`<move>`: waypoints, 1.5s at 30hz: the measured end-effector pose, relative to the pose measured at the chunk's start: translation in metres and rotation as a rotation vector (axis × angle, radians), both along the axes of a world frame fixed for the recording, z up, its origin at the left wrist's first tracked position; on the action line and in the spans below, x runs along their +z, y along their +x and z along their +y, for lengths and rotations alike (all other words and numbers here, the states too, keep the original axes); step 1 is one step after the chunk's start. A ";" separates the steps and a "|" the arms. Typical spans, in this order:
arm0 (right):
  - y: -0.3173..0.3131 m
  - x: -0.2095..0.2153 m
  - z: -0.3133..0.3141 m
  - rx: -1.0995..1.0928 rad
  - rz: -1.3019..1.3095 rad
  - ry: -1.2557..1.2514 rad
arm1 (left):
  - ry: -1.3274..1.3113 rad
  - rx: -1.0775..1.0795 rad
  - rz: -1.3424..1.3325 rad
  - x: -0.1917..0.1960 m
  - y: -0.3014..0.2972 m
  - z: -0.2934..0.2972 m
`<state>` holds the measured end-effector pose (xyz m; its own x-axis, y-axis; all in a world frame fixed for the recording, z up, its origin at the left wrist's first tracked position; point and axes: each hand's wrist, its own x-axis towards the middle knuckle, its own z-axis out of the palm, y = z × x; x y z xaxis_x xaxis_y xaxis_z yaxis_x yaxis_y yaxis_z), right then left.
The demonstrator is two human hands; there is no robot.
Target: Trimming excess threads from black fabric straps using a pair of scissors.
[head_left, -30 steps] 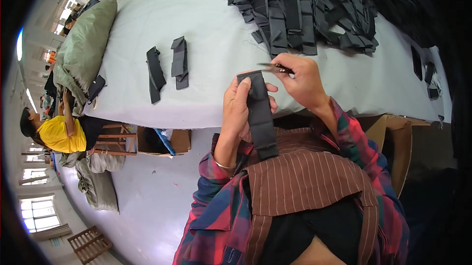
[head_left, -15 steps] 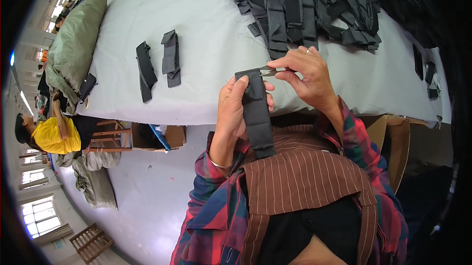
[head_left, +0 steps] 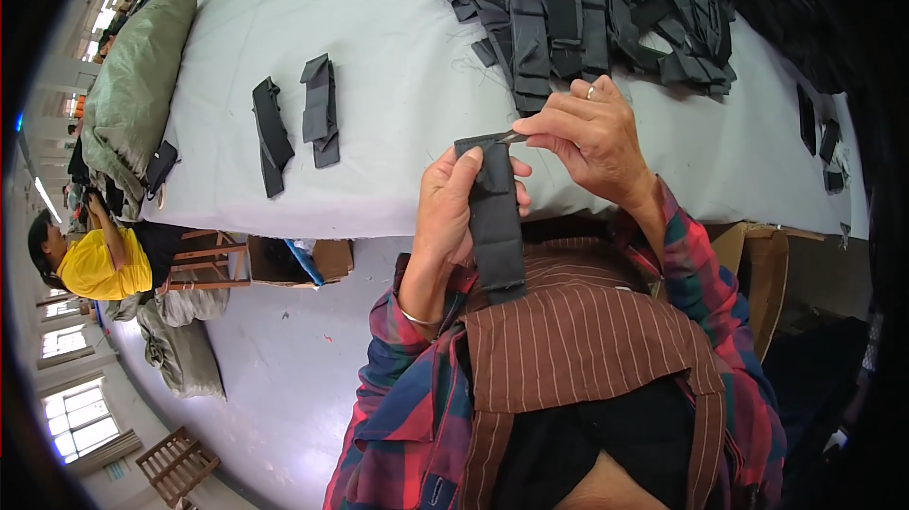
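Note:
My left hand (head_left: 445,207) grips a dark grey fabric strip (head_left: 497,240) near its upper end, thumb on the front and fingertips showing past its right side. The strip hangs down over my brown striped apron (head_left: 587,344). At the strip's top right corner, my right hand (head_left: 598,139) is closed on small thread snips (head_left: 512,138), their tips touching or very close to the edge. Most of the tool is hidden by my fingers. On the white-covered table (head_left: 398,103) to the left lie two similar strips, one (head_left: 272,136) beside the other (head_left: 320,112).
A large heap of dark strips (head_left: 568,8) lies at the far side, with dark fabric (head_left: 786,13) right of it. A green sack (head_left: 142,74) leans at the table's left. Beyond its near edge are a cardboard box (head_left: 334,262) and a person in yellow (head_left: 104,264).
The snips' blades, spread at the strip's corner before, now look closer together. My right hand has shifted slightly up and left. The person in yellow has turned their head and raised an arm.

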<state>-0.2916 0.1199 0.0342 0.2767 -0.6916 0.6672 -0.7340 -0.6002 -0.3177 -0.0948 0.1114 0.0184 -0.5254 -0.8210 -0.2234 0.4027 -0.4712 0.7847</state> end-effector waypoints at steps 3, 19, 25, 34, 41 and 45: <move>0.002 -0.004 0.002 -0.031 -0.043 0.145 | 0.008 -0.011 0.019 0.002 -0.003 0.001; 0.029 -0.023 0.002 -0.004 -0.461 0.458 | 0.119 0.031 0.147 -0.012 -0.005 -0.004; 0.030 -0.028 -0.020 -0.021 -0.698 0.488 | 0.079 0.040 -0.148 -0.017 0.002 -0.014; 0.020 -0.013 0.029 -0.079 -0.193 0.328 | 0.138 0.342 -0.063 -0.018 -0.003 -0.015; 0.028 -0.025 0.030 -0.105 -0.206 0.310 | 0.150 0.315 -0.006 -0.029 -0.002 -0.015; 0.030 -0.031 0.026 -0.078 -0.506 0.403 | 0.231 0.344 0.000 -0.025 -0.005 -0.014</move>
<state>-0.2616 0.1460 0.0032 -0.0651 -0.9200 0.3864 -0.4716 -0.3128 -0.8244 -0.0996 0.0969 -0.0062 -0.2292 -0.8769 -0.4224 0.5671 -0.4730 0.6743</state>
